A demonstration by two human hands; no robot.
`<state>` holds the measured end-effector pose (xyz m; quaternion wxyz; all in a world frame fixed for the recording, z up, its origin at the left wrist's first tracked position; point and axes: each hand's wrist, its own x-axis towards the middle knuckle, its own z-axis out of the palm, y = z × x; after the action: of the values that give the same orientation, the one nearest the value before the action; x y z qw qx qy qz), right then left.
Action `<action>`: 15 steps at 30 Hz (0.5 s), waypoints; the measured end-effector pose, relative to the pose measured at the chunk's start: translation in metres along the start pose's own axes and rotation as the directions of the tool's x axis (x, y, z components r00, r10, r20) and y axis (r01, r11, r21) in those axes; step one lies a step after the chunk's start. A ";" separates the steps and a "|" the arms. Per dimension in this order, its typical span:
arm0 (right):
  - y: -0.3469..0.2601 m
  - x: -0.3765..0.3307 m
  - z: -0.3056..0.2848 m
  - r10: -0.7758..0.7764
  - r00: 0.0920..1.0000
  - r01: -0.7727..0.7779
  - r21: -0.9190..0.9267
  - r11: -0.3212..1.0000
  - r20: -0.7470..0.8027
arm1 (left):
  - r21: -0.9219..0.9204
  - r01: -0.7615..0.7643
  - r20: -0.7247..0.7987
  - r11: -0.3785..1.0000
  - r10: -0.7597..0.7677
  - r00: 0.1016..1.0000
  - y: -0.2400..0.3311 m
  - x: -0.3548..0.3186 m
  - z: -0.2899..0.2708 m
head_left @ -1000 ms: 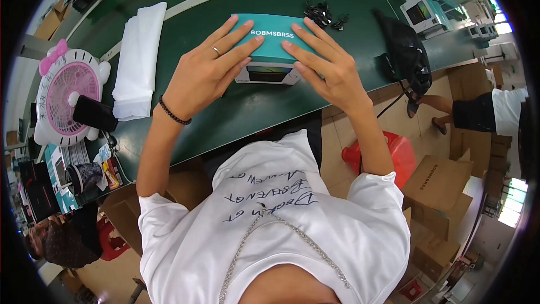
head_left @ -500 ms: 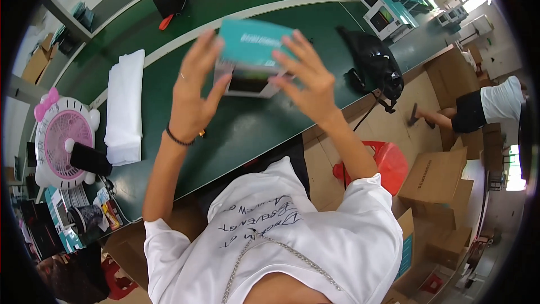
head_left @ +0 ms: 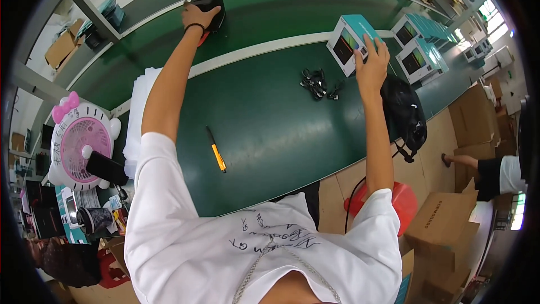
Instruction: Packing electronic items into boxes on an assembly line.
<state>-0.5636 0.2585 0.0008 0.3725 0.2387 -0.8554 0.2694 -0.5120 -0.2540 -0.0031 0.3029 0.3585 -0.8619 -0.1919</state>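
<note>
My right hand [head_left: 372, 63] reaches far right and rests on a teal product box [head_left: 350, 42] standing on the green table [head_left: 270, 129], first in a row of similar teal boxes [head_left: 419, 50]. My left hand [head_left: 197, 18] stretches out to the far belt and lies on a small black box-shaped object [head_left: 208, 1]. A bundle of black cables [head_left: 318, 83] lies on the table left of the teal box. An orange-and-black utility knife [head_left: 216, 151] lies nearer to me.
A stack of white foam sheets [head_left: 140, 114] sits at the table's left edge beside a pink and white desk fan [head_left: 83, 142]. A black bag [head_left: 406, 114] hangs at the right edge. Cardboard cartons [head_left: 447, 219], a red bin [head_left: 402, 200] and another person's leg [head_left: 478, 163] are on the right.
Both hands held the teal box in front of me and lifted it; now my right hand has carried it to the right, and my left hand has reached out to the black object.
</note>
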 end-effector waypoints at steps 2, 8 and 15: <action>0.009 -0.001 -0.011 0.014 0.999 -0.012 -0.047 0.999 0.041 | 0.001 0.006 0.059 1.000 -0.006 0.998 0.013 -0.001 0.001; -0.038 -0.015 -0.046 0.063 0.996 -0.051 0.180 0.982 -0.062 | -0.418 -0.351 0.214 0.838 0.467 0.858 -0.004 -0.053 -0.070; -0.145 -0.058 -0.048 -0.327 0.870 -0.164 0.842 0.514 0.369 | -0.832 -0.100 0.507 0.546 0.821 0.263 0.048 -0.183 -0.171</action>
<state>-0.4152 0.1936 0.0252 -0.0077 0.4909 -0.6622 0.5661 -0.3212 -0.1066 0.0796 -0.0396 -0.2272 -0.8189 -0.5255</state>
